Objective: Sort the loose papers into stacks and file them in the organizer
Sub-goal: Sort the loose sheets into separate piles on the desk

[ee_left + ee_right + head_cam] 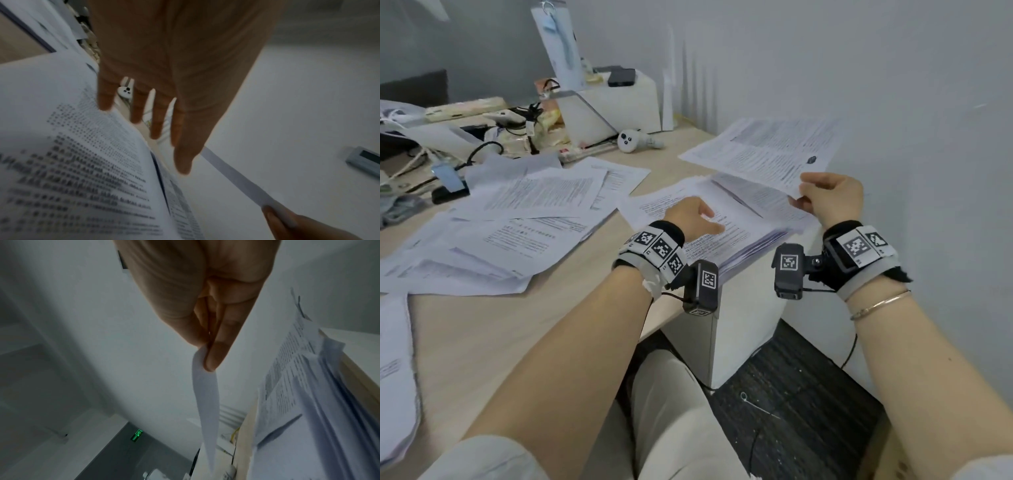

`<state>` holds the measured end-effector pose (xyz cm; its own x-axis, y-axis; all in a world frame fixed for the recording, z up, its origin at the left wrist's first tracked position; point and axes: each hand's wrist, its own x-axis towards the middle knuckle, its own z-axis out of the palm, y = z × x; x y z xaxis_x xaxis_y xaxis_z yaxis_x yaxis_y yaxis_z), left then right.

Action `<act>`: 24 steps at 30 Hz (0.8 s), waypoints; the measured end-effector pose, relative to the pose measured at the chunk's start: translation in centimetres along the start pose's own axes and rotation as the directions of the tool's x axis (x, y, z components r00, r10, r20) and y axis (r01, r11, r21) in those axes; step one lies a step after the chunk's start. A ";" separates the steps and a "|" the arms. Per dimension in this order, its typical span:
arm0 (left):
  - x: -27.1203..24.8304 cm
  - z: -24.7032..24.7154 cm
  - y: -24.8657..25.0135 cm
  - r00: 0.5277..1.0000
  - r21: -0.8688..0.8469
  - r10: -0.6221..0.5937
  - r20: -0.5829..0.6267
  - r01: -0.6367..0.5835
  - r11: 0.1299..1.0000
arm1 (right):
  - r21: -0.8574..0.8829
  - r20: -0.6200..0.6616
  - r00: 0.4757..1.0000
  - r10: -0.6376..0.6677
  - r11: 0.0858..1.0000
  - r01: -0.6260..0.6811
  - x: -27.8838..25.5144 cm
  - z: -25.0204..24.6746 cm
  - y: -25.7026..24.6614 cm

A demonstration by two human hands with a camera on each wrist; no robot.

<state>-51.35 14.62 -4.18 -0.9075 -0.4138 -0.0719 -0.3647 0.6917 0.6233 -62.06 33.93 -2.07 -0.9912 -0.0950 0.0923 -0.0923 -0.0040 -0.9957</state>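
A thick stack of printed papers (pixel 722 236) lies on the desk's right corner. My left hand (pixel 697 219) hovers flat over it, fingers (pixel 180 142) straight and spread, holding nothing. My right hand (pixel 825 200) pinches the near corner of a printed sheet (pixel 763 150) lifted above the stack; in the right wrist view thumb and fingers (pixel 213 356) clamp the sheet's edge (pixel 207 410). More loose printed sheets (pixel 517 222) lie scattered across the desk's left half. Upright white dividers of the organizer (pixel 688 89) stand against the far wall.
A white box (pixel 619 102) with a dark phone on top, a laptop stand, a small white controller (pixel 631 140), cables and clutter crowd the desk's back left. The wall runs close on the right. A white cabinet (pixel 739 325) stands under the desk corner.
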 end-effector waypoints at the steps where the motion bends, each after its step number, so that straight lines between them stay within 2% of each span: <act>1: 0.2 0.3 -0.1 0.997 0.068 -0.030 0.069 0.025 0.997 | 0.002 -0.010 1.000 0.009 1.000 -0.009 0.6 -0.2 -0.1; 4: 0.6 1.7 0.1 0.978 0.192 -0.084 0.191 0.047 0.980 | 0.009 -0.015 0.999 0.043 0.999 -0.043 2.3 -0.6 -0.1; 10: 0.9 2.9 -0.3 0.944 0.276 -0.153 0.293 0.070 0.959 | -0.052 -0.031 0.995 0.094 0.994 -0.095 3.8 -1.3 1.0; 16: 0.7 3.6 -0.7 0.950 0.415 -0.164 0.267 0.040 0.909 | -0.195 -0.024 0.990 0.139 0.971 -0.141 3.8 -1.7 2.7; 20: 0.1 3.6 -0.6 0.962 0.393 -0.138 0.238 0.034 0.919 | -0.328 -0.029 0.986 0.167 0.930 -0.167 3.7 -1.7 4.0; 24: -0.4 2.4 -1.1 0.964 0.241 -0.111 0.242 0.051 0.969 | -0.456 -0.066 0.996 0.059 0.886 -0.082 2.8 -1.1 4.0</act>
<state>-51.03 15.42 -6.72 -0.8848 -0.3325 -0.3264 -0.4499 0.7919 0.4129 -65.27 34.73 -5.77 -0.9990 -0.0292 0.0339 -0.0435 0.4586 -0.8876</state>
